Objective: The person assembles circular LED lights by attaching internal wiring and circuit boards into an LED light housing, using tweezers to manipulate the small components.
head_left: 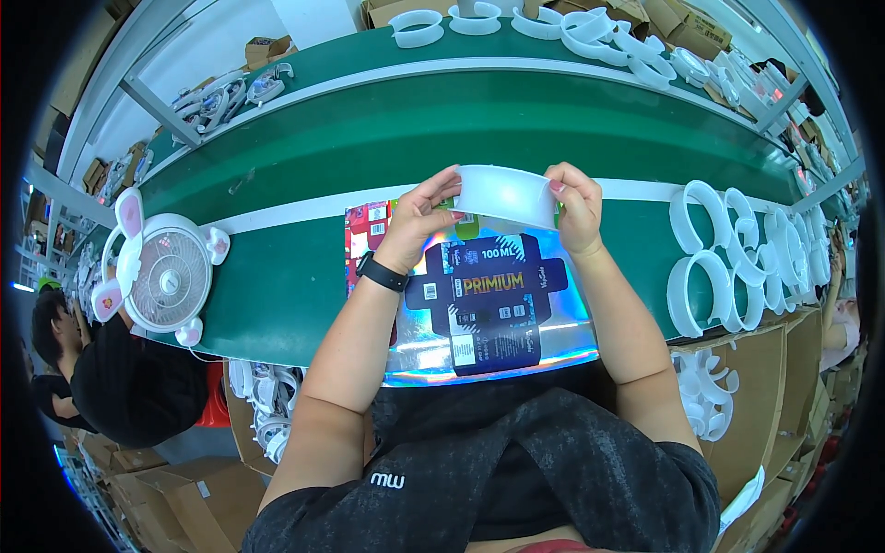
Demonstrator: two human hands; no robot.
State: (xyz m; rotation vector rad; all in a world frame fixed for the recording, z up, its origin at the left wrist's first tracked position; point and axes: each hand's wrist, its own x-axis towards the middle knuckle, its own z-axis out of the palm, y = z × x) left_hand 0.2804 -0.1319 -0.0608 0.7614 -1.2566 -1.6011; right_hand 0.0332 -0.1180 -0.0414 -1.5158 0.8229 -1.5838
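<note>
A white curved plastic band (506,195), like part of a ring, is held up between my two hands. Its left end sits in the grip of my left hand (427,214), thumb below and fingers above. At the other end, my right hand (576,205) pinches it with bent fingers. Beneath the hands lies a shiny silver sheet (576,323) printed with a dark unfolded-box pattern, over a red printed sheet (355,241).
To the right stand several white plastic rings (698,290). At left is a white fan (168,276) with rabbit-like ears. More rings (417,29) line the upper green shelf (350,55). Cardboard boxes (751,387) with white parts flank me below the table; another person (129,378) sits at left.
</note>
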